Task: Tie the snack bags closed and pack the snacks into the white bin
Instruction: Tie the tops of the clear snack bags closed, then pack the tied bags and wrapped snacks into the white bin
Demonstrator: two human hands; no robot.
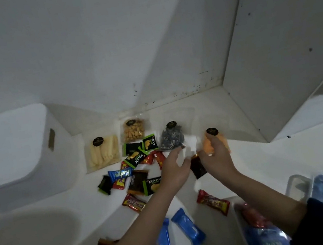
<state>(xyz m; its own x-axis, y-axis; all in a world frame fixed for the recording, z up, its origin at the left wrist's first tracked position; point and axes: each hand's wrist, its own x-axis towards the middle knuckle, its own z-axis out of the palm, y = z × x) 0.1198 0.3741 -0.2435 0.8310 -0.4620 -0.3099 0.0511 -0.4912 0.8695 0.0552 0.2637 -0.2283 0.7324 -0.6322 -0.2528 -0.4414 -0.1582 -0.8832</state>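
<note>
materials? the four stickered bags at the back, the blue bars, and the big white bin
Stickered bags: clear glossy plastic film, probably; contents show through. Blue bars: shiny foil-like plastic wrap, with highlights and crimped ends. White bin: looks like matte moulded plastic, with rounded corners and a handle slot.

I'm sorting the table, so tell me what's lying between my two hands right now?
In the head view, a dark brown wrapped snack lies between the left hand and the right hand, beside bare white tabletop.

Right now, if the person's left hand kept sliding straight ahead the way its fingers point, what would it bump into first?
Most likely the clear bag of dark swirled snacks: the left hand points up and slightly right, and its fingertips already reach that bag's lower edge. Depth is hard to judge, so it may pass just over the edge.
</note>
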